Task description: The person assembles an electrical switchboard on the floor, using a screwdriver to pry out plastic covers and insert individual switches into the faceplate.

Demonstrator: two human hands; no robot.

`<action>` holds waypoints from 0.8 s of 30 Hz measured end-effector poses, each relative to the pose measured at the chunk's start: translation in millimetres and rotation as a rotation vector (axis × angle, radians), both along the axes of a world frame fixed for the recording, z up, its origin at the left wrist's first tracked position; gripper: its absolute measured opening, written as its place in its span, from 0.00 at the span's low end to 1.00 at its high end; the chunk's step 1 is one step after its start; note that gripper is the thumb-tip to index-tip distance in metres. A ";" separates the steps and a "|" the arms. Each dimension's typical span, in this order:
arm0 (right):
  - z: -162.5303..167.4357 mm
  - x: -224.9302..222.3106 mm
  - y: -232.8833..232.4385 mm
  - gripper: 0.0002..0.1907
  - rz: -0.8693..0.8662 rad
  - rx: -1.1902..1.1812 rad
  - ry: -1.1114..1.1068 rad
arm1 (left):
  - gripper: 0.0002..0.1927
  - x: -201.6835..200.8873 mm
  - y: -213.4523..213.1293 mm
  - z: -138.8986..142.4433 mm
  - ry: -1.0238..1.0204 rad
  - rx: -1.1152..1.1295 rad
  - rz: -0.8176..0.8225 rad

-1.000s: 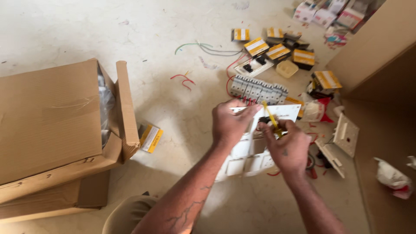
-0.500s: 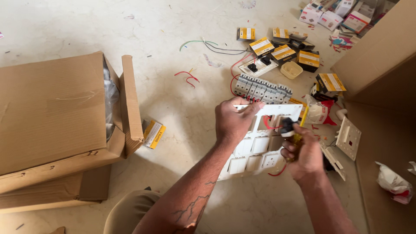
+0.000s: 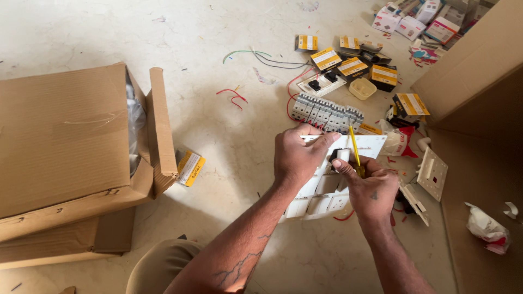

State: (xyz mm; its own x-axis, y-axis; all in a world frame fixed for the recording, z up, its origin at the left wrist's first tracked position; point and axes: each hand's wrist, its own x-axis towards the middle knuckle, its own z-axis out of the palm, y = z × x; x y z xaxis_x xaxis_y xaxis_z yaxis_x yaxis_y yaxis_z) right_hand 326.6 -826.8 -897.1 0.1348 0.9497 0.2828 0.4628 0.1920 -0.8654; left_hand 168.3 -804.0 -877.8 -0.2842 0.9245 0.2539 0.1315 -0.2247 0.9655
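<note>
L hand grips top edge of white switch plate, held over the floor. R hand pinches small white switch module w/ yellow screwdriver against plate. Beyond: grey breaker row, yellow-black boxes.

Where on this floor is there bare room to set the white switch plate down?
Bare floor lies between the cardboard box and the left hand, and at the top left. It is crowded around the breaker row and the small yellow boxes.
</note>
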 end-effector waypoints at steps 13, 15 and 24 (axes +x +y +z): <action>12.9 -0.2 -0.2 0.22 0.195 0.105 -0.389 | 0.15 -6.4 2.9 -8.7 -0.014 0.058 0.043; 13.0 -0.7 -1.2 0.21 0.188 0.094 -0.392 | 0.14 -6.6 4.5 -10.1 -0.060 0.045 0.022; 16.9 5.8 2.6 0.13 0.186 -0.070 -0.315 | 0.13 -10.4 9.2 -13.5 -0.176 -0.042 -0.079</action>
State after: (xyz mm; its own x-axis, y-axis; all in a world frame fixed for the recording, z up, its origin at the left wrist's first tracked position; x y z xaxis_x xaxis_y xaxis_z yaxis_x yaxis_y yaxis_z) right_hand 332.4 -824.2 -880.2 -0.1251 0.9682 0.2166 0.6714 0.2433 -0.7000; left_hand 157.9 -794.8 -891.4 -0.2465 0.9545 0.1679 -0.0567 -0.1871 0.9807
